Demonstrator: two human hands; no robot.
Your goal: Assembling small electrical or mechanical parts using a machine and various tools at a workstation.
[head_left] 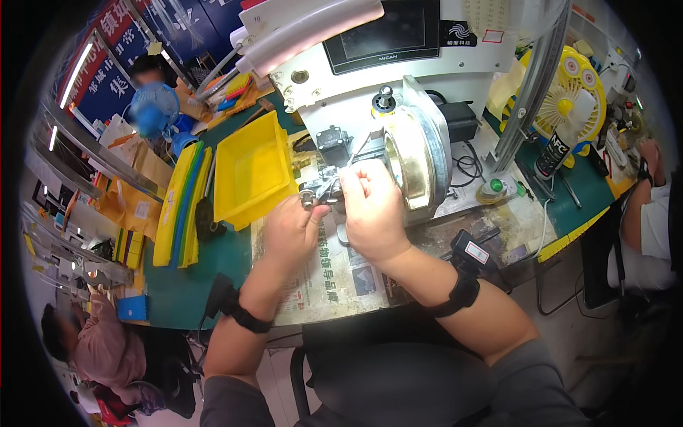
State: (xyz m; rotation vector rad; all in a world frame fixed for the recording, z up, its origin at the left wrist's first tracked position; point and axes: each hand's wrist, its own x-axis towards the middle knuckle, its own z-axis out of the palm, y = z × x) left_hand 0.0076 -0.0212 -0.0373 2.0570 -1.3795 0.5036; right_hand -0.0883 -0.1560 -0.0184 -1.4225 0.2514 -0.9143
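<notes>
My left hand (293, 229) pinches a small silvery metal part (318, 191) at the left end of a fixture on the white machine (334, 107). My right hand (370, 206) is closed over the same metal part from the right, just in front of the machine's round brass-coloured disc (407, 158). Both wrists carry black bands. A sheet of newspaper (327, 274) lies on the bench under my hands. How the part sits in the fixture is hidden by my fingers.
A yellow plastic bin (252, 171) stands left of the machine, with yellow and green foam sheets (181, 206) further left. A yellow desk fan (569, 99) and a dark spray can (553, 153) stand at the right. Other people sit at the right edge, lower left and far left.
</notes>
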